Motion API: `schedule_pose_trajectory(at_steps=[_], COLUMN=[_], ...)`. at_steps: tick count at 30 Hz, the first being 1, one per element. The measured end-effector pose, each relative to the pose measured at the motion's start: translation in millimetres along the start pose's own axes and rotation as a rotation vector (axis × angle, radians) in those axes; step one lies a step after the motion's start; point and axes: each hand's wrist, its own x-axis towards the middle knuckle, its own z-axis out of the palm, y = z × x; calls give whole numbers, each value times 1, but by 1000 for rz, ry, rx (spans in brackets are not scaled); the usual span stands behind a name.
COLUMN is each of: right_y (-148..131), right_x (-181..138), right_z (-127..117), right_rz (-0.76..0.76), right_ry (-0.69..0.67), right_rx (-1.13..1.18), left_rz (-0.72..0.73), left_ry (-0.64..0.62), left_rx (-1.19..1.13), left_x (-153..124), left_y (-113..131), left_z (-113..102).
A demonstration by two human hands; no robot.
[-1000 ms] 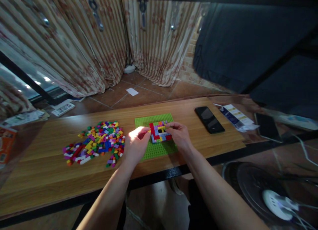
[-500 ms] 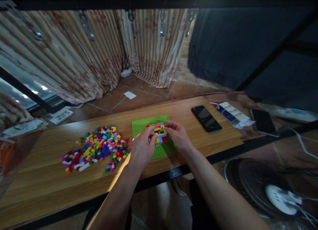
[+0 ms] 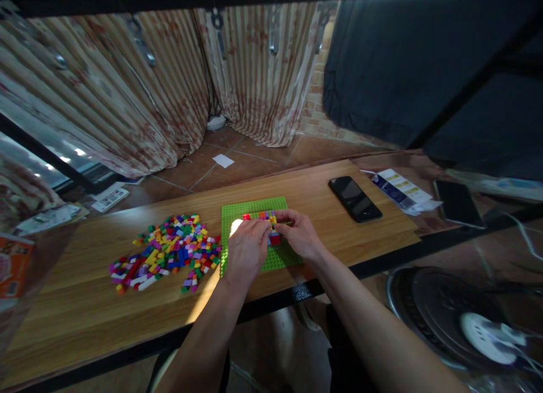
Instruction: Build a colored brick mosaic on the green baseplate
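A green baseplate (image 3: 237, 211) lies on the wooden table (image 3: 85, 302) in front of me. On it stands a small build of coloured bricks (image 3: 259, 216), mostly hidden by my hands. My left hand (image 3: 246, 250) rests on the build's left side, fingers curled and pressing down on the bricks. My right hand (image 3: 299, 236) covers the right side, its fingers pinched on the build's top edge. A loose pile of coloured bricks (image 3: 169, 250) lies just left of the baseplate.
A black phone (image 3: 354, 198) lies on the table to the right, with a leaflet (image 3: 399, 189) and a second phone (image 3: 457, 203) beyond. An orange box (image 3: 12, 263) sits at the far left. A fan (image 3: 466, 325) stands on the floor below right. Curtains hang behind.
My left hand has slid right onto the brick build, covering most of it. My right hand has stayed on the build's right side. The view has shifted slightly.
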Motion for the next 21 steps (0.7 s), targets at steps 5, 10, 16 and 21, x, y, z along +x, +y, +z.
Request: schedule_pose_trajectory(at_steps=[5, 10, 16, 21], right_y=[2, 1, -2, -5], right_x=[0, -2, -2, -3], right_z=[0, -1, 0, 1], right_rz=[17, 30, 68, 49], right_ry=[-16, -7, -45, -24], right_rx=[22, 32, 69, 21], left_rz=[8, -73, -147, -174], left_ry=[31, 102, 100, 91], left_rx=[5, -15, -22, -27], left_x=[2, 2, 0, -1], left_y=[0, 3, 7, 9], left_z=[9, 15, 17, 15])
